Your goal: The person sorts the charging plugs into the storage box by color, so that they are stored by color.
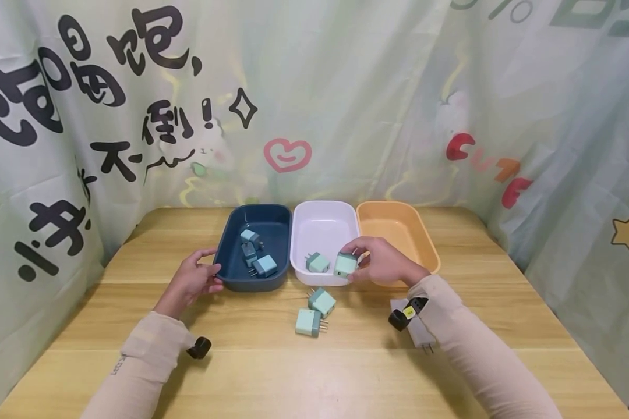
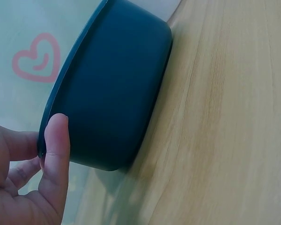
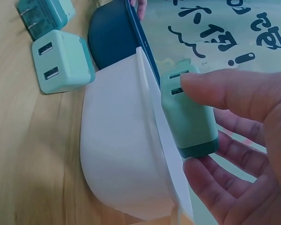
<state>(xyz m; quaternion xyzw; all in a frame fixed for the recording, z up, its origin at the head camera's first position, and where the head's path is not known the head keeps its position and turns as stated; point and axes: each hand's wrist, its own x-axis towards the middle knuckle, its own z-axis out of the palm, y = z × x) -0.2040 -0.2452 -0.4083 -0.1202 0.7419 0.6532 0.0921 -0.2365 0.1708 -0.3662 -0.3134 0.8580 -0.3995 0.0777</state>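
Observation:
My right hand (image 1: 385, 261) holds a mint-green USB wall charger (image 1: 345, 265) between thumb and fingers, over the front of the white bin (image 1: 300, 230). In the right wrist view, the held charger (image 3: 189, 112) shows its two USB ports, beside the bin's rim. Another mint-green charger (image 1: 318, 262) lies in the white bin. My left hand (image 1: 193, 279) pinches the rim of the dark blue bin (image 1: 280, 224) at its left front corner. Several light-blue and dark chargers, one a light-blue charger (image 1: 265, 266), lie inside that bin.
Two mint-green chargers lie on the table before the white bin, a nearer charger (image 1: 307, 323) and a farther charger (image 1: 323, 302). A white charger (image 1: 419, 331) lies partly under my right forearm. To the right stands an orange bin (image 1: 398, 227). A printed curtain (image 1: 335, 105) hangs behind.

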